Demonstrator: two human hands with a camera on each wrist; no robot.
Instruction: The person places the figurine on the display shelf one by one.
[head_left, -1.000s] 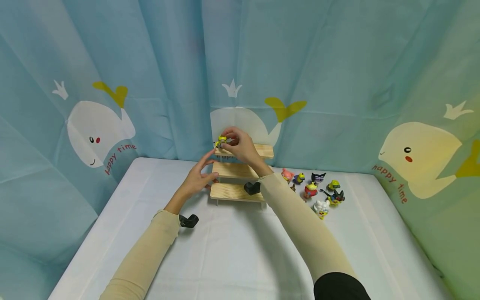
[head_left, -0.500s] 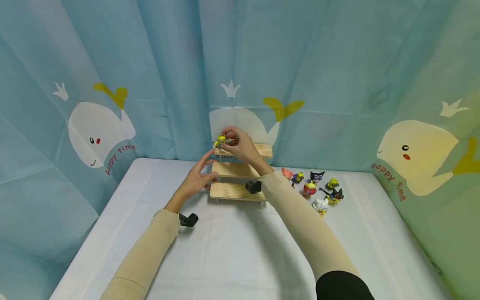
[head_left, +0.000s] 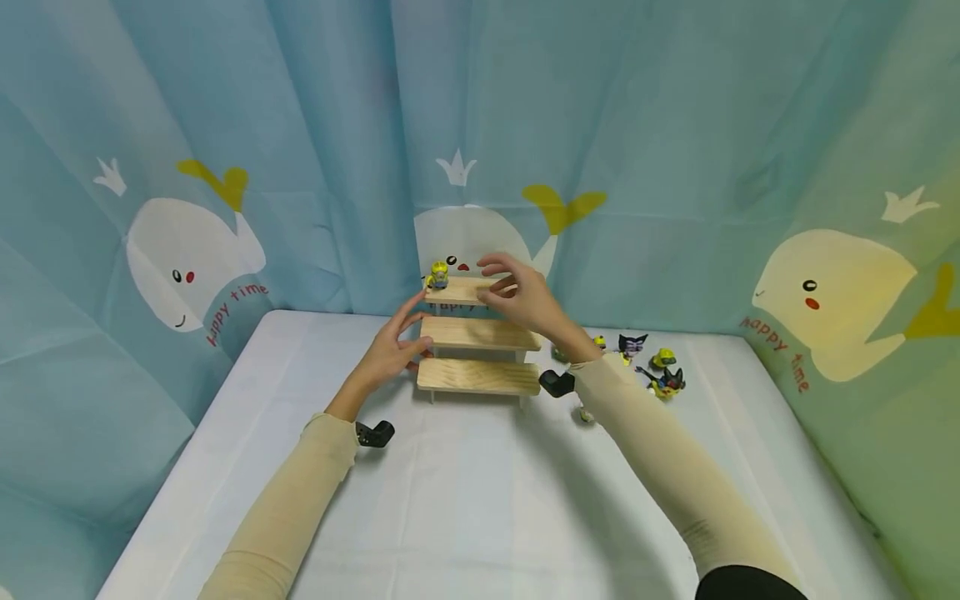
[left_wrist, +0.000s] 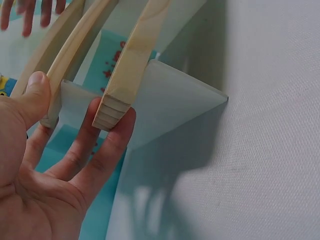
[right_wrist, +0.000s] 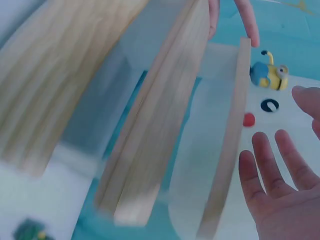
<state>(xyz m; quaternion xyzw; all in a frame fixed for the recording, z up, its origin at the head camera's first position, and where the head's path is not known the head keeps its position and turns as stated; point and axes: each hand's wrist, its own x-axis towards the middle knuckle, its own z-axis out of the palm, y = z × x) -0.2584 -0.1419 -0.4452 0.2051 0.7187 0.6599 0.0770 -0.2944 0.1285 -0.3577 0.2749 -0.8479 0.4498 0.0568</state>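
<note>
A yellow and blue Minion figure [head_left: 438,275] stands at the left end of the top step of a three-tier wooden display shelf [head_left: 480,377]. My left hand [head_left: 385,357] holds the shelf's left side. In the left wrist view, its thumb [left_wrist: 37,90] presses on one plank and its fingers lie around the plank ends. Over the right part of the top step, my right hand [head_left: 525,297] is apart from the figure, fingers loosely bent with nothing between them. The right wrist view shows the Minion [right_wrist: 272,75] beyond the right fingertips [right_wrist: 260,140].
Several small toy figures stand on the white-covered table [head_left: 450,500] right of the shelf, among them a black-eared one [head_left: 632,346], a green and yellow one [head_left: 663,358] and a dark-winged one [head_left: 666,383]. My right sleeve [head_left: 645,433] hides others. A whale-print curtain [head_left: 675,167] hangs behind.
My right hand has let go of the Minion and moved right along the top step. The figure stays on the shelf. My left hand keeps its hold on the shelf's side.
</note>
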